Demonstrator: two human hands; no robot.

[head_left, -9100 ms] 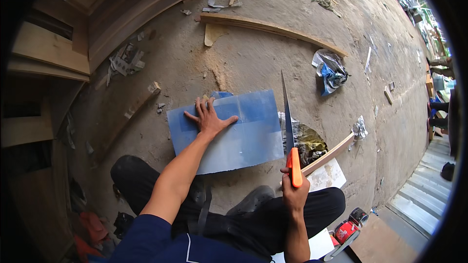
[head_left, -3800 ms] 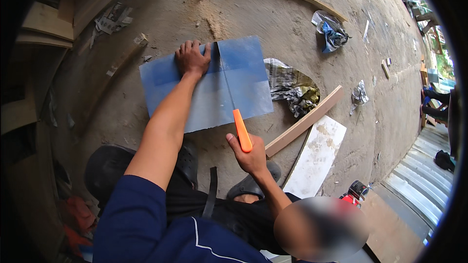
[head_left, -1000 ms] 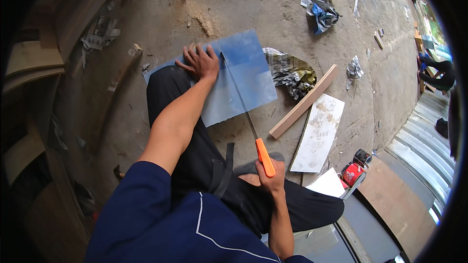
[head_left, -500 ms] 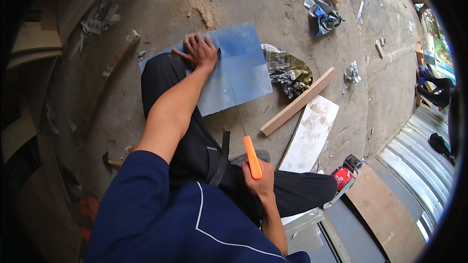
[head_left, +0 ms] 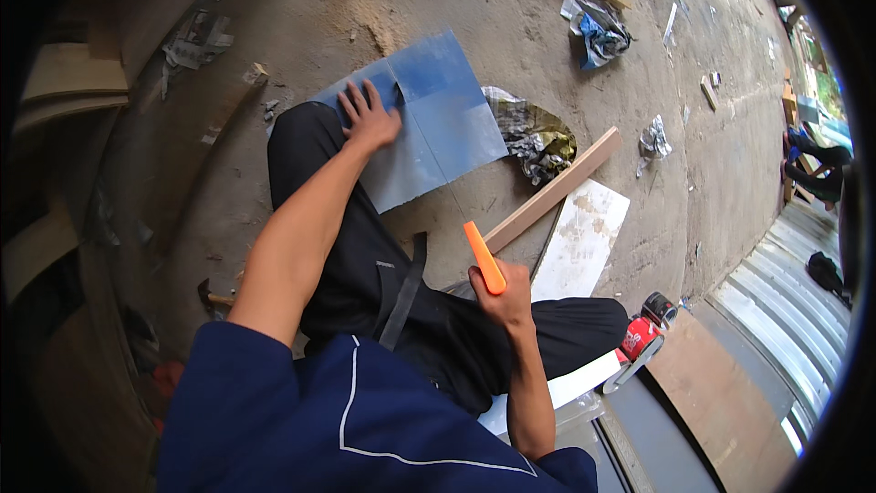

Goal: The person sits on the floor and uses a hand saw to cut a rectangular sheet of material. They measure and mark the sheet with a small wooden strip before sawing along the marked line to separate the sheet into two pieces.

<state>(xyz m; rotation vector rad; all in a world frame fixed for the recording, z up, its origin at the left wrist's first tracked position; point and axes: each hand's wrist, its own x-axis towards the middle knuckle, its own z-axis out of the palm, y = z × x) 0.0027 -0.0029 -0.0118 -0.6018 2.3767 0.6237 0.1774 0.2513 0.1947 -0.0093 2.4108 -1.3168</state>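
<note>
In the head view, we see a blue, mottled rectangular panel [head_left: 447, 114] near the upper middle of the frame, lying tilted, with a thin line running across it. Our left hand [head_left: 370, 119] rests on the panel's left part, open, fingers spread. A black-trousered knee [head_left: 306, 141] covers the panel's left end. Just below the frame's centre, our right hand [head_left: 504, 294] is closed around the grip of a saw with an orange handle [head_left: 485, 257]; its narrow metal blade reaches the panel's lower edge, in line with the thin line. Right of the panel we find crumpled printed paper [head_left: 538, 141], a straight brown wooden strip [head_left: 555, 189] and, just beside that, a stained white board [head_left: 584, 237]. At lower left lies a wooden-handled hammer [head_left: 214, 298].
</note>
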